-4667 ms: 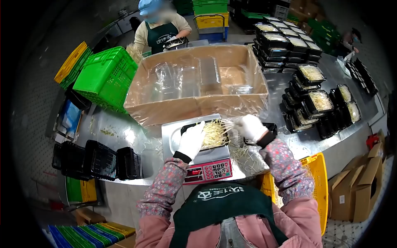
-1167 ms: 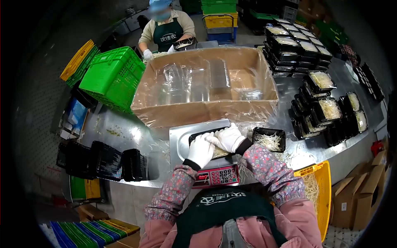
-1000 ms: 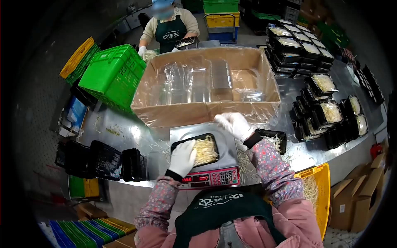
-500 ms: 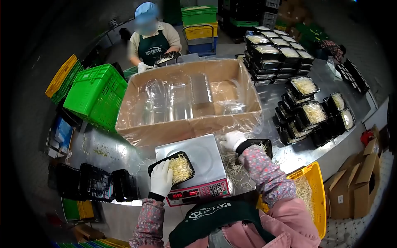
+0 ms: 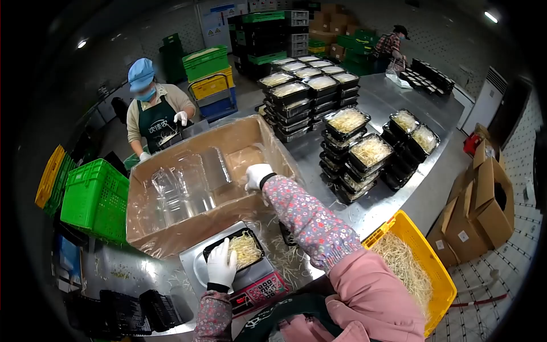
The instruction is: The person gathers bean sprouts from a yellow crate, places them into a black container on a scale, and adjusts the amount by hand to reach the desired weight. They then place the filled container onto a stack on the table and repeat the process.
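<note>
My left hand (image 5: 222,264), in a white glove, grips the near left side of a black tray of bean sprouts (image 5: 247,251). That tray rests over the silver plate of a digital scale (image 5: 263,292) with a red panel. My right hand (image 5: 259,176), also gloved, reaches over the near wall of a large cardboard box (image 5: 171,225) at its right end. Its fingers bend downward and their tips are hidden. Clear plastic lids (image 5: 185,188) lie in the box. Part of another black tray (image 5: 288,233) shows beside my right forearm, among loose sprouts.
Stacked sprout trays (image 5: 310,94) stand on the metal table, with more piles (image 5: 359,154) nearer. A yellow crate of sprouts (image 5: 407,262) is at my right. Black trays (image 5: 128,310) lie at lower left, below a green crate (image 5: 96,199). A co-worker (image 5: 156,108) stands across the box.
My right hand has moved from beside the scale up over the box's edge. My left hand stays at the sprout tray. The view has swung up and to the right.
</note>
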Tool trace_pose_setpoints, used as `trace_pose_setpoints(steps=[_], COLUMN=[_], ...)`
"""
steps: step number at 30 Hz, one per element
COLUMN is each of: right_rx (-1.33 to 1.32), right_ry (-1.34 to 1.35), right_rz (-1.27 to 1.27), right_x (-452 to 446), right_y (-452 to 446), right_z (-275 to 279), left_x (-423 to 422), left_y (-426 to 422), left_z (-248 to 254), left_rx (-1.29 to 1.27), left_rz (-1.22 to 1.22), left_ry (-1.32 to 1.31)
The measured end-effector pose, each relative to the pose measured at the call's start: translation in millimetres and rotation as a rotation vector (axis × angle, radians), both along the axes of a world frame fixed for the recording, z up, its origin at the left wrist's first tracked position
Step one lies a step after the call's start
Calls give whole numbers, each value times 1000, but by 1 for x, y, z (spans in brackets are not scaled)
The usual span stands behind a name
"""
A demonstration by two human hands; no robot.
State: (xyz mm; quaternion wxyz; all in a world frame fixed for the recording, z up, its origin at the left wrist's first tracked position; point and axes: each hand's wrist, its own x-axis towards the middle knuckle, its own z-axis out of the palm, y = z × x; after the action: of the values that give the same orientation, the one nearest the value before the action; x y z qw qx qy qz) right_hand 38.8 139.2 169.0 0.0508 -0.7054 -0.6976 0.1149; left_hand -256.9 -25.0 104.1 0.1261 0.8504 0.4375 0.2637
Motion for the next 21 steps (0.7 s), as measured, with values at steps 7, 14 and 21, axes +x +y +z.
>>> trace_pose_setpoints(steps=[7,14,21], right_rx=[190,576,813], right_ry=[68,-279,-218], right_rz=[43,239,343], right_x=[5,16,30], right_y=[-12,-24,-51], right_z=[-9,13,50], left_x=[-1,0,-16], left_y=[-6,-16,-15], left_z=[1,31,74], left_rx=[87,134,-60], left_rz=[45,30,136], left_ry=[-40,10,-496])
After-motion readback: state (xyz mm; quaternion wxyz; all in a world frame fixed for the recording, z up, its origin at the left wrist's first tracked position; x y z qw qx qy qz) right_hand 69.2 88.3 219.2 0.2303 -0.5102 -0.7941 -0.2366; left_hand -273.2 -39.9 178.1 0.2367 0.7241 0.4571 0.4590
